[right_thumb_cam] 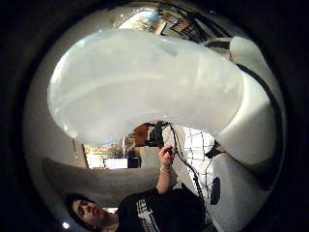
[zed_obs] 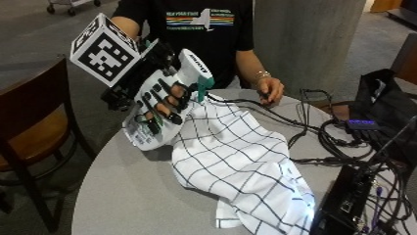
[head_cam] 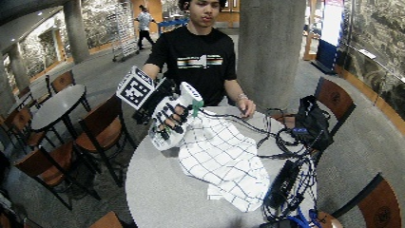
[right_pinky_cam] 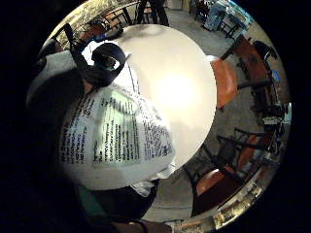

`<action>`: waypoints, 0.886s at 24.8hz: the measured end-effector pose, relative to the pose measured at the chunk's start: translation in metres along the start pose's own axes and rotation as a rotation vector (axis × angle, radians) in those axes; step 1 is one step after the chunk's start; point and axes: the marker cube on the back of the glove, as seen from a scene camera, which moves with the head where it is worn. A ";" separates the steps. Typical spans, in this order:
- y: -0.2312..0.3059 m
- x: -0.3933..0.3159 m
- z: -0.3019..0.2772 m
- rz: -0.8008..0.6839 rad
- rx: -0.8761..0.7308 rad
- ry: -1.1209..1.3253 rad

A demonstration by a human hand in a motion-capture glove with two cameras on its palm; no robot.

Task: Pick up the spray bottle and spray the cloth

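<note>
The table [zed_obs: 130, 196] is carrying everything, and the checked cloth [zed_obs: 241, 166] is lying spread across its middle. Just beside the cloth's near corner, the gloved right hand [zed_obs: 159, 105] is wrapping its fingers around the spray bottle [zed_obs: 166, 105], lifted and tilted, its green nozzle [zed_obs: 206, 87] pointing over the cloth. Cables [zed_obs: 312, 132] are lying just past the cloth, so stray mist is likely risking wetting them.

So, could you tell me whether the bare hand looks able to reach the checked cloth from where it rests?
Probably yes. The bare hand rests on the table beside black cables, near the checked cloth, and only those cables lie between them. The gloved right hand holds the spray bottle off at the cloth's other side.
</note>
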 end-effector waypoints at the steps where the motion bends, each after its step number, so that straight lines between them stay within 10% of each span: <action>1: -0.001 0.001 0.002 0.012 -0.012 0.000; 22: 0.009 0.004 0.009 0.105 -0.143 0.143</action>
